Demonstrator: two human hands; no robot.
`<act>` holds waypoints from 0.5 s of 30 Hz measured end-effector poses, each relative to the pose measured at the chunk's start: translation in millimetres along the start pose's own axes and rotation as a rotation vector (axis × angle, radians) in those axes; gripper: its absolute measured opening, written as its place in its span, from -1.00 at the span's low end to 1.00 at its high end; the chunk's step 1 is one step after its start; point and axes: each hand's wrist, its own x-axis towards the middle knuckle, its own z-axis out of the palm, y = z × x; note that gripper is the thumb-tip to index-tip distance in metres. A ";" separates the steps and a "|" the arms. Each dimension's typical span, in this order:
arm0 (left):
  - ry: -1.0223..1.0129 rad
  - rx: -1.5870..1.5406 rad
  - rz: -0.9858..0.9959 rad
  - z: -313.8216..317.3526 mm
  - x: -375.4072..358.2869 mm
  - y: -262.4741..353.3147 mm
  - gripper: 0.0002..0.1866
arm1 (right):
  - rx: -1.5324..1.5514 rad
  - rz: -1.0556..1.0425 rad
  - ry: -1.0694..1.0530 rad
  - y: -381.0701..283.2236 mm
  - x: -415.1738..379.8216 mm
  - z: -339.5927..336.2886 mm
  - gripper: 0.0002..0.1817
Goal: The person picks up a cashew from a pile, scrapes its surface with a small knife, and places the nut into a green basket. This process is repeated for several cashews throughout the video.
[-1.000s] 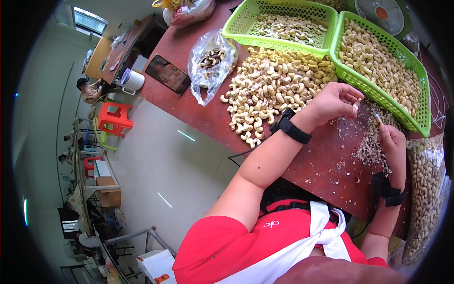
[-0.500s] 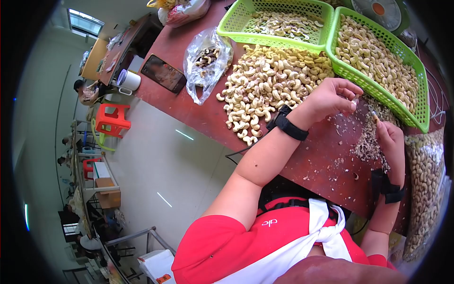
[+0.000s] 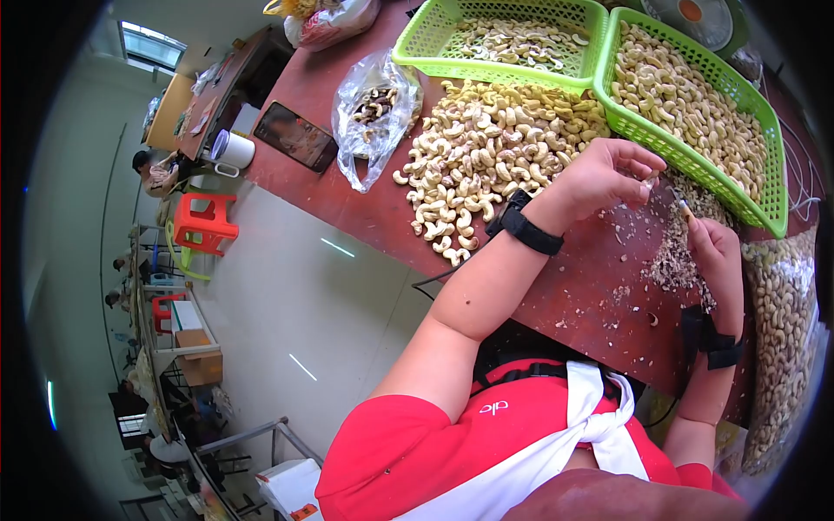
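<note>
My left hand [image 3: 604,178] is over the table beside the cashew pile, fingers pinched on a cashew nut [image 3: 650,181] that is mostly hidden by the fingertips. My right hand [image 3: 715,252] grips a small knife [image 3: 686,210] with its thin blade pointing up toward the left hand. The blade and the nut are a short way apart. Left of my left hand spreads a heap of pale cashew nuts [image 3: 486,156], some with reddish skin patches. Peeled skin scraps [image 3: 673,265] lie below and between the hands.
Two green baskets [image 3: 495,71] [image 3: 695,141] of cashews stand at the back. A plastic bag [image 3: 378,113] with darker nuts, a phone [image 3: 295,136] and a white mug [image 3: 233,151] are to the left. A large bag of cashews [image 3: 777,339] sits at right. Red stools [image 3: 206,221] and people are farther off.
The whole view has shifted slightly. Both hands keep nearly the same pose, and the knife is angled a little differently, with more of its blade showing.
</note>
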 end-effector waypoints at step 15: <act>-0.031 -0.051 0.023 -1.6 1.2 -2.2 -0.60 | 0.049 0.033 -0.034 1.0 1.1 1.0 -0.64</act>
